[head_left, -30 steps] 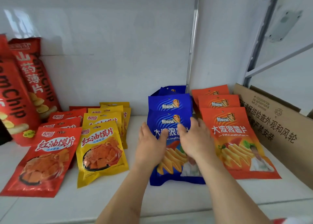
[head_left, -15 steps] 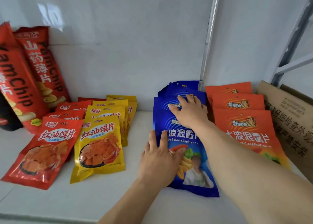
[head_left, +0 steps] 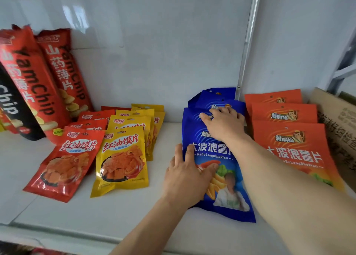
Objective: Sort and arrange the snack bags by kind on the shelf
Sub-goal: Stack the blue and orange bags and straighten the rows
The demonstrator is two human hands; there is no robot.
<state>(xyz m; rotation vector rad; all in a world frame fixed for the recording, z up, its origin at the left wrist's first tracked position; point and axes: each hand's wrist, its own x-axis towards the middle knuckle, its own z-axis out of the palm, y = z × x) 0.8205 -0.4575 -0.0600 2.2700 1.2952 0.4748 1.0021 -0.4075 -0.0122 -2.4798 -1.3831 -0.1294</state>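
A row of blue chip bags (head_left: 223, 202) lies overlapping on the white shelf (head_left: 107, 216), front to back. My left hand (head_left: 187, 174) rests flat on the left side of the front blue bag. My right hand (head_left: 224, 124) reaches further back, its fingers spread over the tops of the blue bags behind. To the right lies a row of orange chip bags (head_left: 290, 147). On the left lie a row of yellow bags (head_left: 122, 158) and a row of red bags (head_left: 63, 162).
Tall red YamChip bags (head_left: 34, 85) and a black one (head_left: 13, 108) lean against the back wall at the left. A cardboard box (head_left: 339, 123) stands at the right edge. A metal upright (head_left: 248, 43) runs up behind the blue bags.
My right hand went from the front blue bag to the bags further back. My left hand slid down toward the bag's left edge. The camera came closer.
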